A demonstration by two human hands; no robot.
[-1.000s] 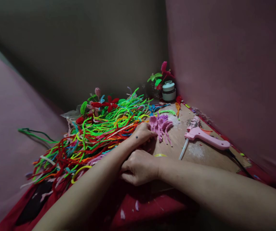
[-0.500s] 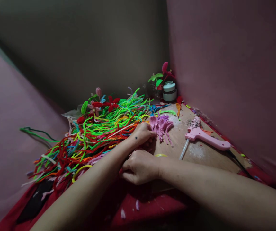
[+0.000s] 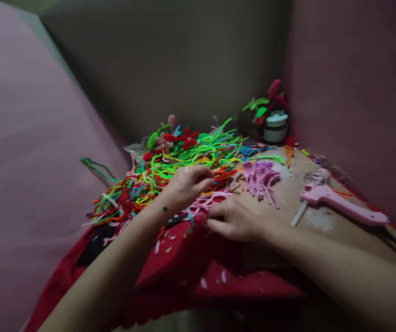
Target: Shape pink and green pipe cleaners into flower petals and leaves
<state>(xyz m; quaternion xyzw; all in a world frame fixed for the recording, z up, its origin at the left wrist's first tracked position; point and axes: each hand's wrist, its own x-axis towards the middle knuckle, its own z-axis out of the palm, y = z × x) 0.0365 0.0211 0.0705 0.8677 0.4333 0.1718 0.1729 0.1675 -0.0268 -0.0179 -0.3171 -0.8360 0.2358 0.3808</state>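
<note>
Above the near side of a heap of colored pipe cleaners (image 3: 180, 168), my left hand (image 3: 189, 184) has its fingers drawn together; what they hold, if anything, is not clear. My right hand (image 3: 234, 219) is closer to me, at the cardboard's edge, with thumb and fingers curled closed; I cannot make out anything in them. Several pink pipe cleaners (image 3: 215, 199) lie between the two hands. Beyond my right hand, a cluster of looped pink-purple pipe-cleaner pieces (image 3: 260, 177) rests on the cardboard (image 3: 287, 249).
A pink glue gun (image 3: 343, 205) with a clear glue stick lies to the right, its cord trailing off. Behind stand a pale lidded jar (image 3: 275, 127) and pipe-cleaner flowers (image 3: 187, 137). Fuzz scraps dot the red cloth (image 3: 184, 258). Pink sheets hang on both sides.
My hands, close together before, have moved apart; the left has come away from beside the looped pink pieces. The whole scene has shifted right in view as my head turned left.
</note>
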